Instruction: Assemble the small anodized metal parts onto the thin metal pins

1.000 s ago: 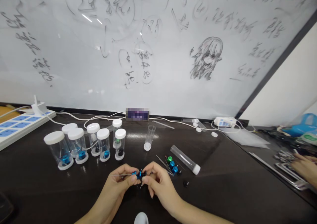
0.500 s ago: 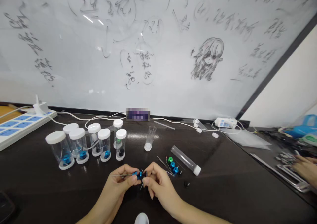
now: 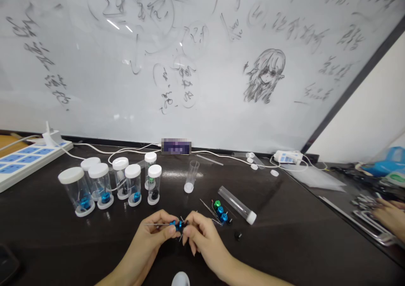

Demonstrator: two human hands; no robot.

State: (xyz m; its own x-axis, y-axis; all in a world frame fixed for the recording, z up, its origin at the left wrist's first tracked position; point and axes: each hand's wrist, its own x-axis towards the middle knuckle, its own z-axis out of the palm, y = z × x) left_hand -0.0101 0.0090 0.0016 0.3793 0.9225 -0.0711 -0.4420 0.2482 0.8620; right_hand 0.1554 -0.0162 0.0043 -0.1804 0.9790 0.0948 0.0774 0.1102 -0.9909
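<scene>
Low in the middle of the dark table, my left hand and my right hand meet fingertip to fingertip. Both pinch a small blue and black metal part with a thin wire or pin running out to the left. Just right of my right hand lie a green part and two blue parts beside loose thin pins. A clear tube with a white cap lies on its side past them. An open clear vial stands upside down on its white cap behind my hands.
Several clear white-lidded vials holding blue, black or green parts stand at the left. A power strip and white cables run along the whiteboard. Loose white caps lie at the back. Another person's hand works at the right edge.
</scene>
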